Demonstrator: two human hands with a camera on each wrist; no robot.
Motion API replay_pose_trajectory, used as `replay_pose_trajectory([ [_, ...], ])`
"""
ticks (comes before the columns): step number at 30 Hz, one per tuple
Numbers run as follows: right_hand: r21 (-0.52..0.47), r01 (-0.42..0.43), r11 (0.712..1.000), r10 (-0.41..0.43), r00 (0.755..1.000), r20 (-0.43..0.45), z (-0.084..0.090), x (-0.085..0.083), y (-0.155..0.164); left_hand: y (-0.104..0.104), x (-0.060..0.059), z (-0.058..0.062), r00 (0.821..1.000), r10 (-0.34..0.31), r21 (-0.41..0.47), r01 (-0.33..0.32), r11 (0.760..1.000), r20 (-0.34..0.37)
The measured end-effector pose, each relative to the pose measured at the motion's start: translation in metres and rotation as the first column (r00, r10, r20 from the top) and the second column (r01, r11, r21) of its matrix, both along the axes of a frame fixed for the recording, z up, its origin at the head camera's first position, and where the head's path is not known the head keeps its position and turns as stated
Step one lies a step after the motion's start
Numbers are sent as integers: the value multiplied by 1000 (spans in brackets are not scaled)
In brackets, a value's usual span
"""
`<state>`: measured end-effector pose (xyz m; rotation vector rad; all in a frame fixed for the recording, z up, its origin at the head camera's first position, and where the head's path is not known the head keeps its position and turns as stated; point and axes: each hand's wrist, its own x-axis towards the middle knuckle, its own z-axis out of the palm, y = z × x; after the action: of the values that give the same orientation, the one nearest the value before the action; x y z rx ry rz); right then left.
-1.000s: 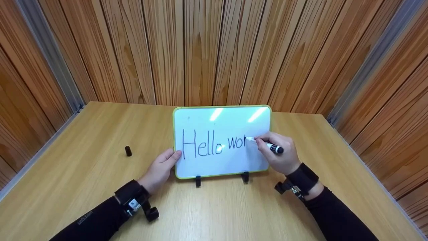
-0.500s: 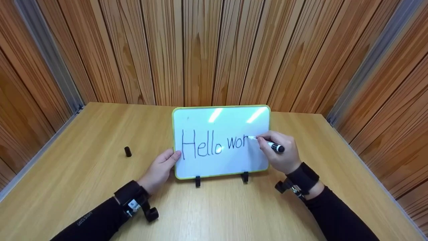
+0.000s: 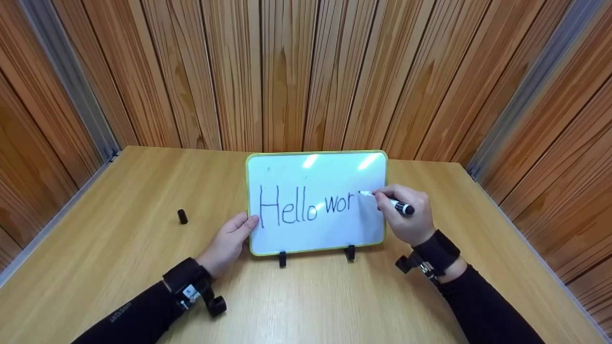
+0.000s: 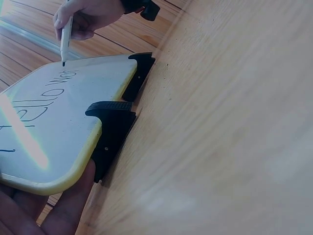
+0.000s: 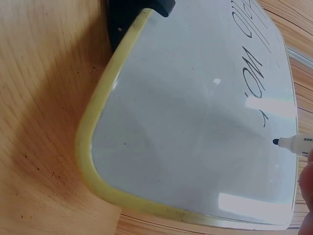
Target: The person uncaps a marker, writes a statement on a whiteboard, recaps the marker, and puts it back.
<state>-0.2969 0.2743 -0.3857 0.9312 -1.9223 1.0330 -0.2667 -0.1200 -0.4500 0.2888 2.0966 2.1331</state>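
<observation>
The board (image 3: 315, 200) stands near the back of the table (image 3: 119, 248), propped on two black feet (image 3: 283, 258) so that its face leans back toward the person, a slope that suits writing from a seat and keeps the letters readable from above. It reads "Hello wor" in black, with bare white to the right of the last letter. The right hand (image 3: 406, 220) has its fingers curled round the pen (image 3: 389, 202), pinching it low on the barrel, which gives fine control of the tip; the tip sits at the board just right of the "r", and in the right wrist view the pen (image 5: 293, 143) has its nib at or a hair off the surface, I cannot tell which. The heel of that hand lies by the board's right edge, probably to steady the stroke. The left hand (image 3: 229, 241) rests against the lower left corner, fingers nearly straight and relaxed, thumb at the yellow rim; it grips nothing, and seems placed there to stop the light board from sliding or tipping back under the pen's push. In the left wrist view the fingers (image 4: 29, 215) lie under that corner beside one foot (image 4: 110, 132). The cap (image 3: 182, 216) stands upright well to the left, apart from both hands, out of the way.
</observation>
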Motion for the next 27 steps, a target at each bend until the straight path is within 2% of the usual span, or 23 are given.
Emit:
replay_pose_trajectory([
  [16, 34, 1, 999, -1, 1000, 24, -4, -2, 0, 1, 4, 1, 999, -45, 29, 46, 999, -24],
  [27, 83, -15, 996, 14, 1000, 21, -6, -1, 1, 1, 4, 1, 999, -41, 42, 41, 998, -15],
])
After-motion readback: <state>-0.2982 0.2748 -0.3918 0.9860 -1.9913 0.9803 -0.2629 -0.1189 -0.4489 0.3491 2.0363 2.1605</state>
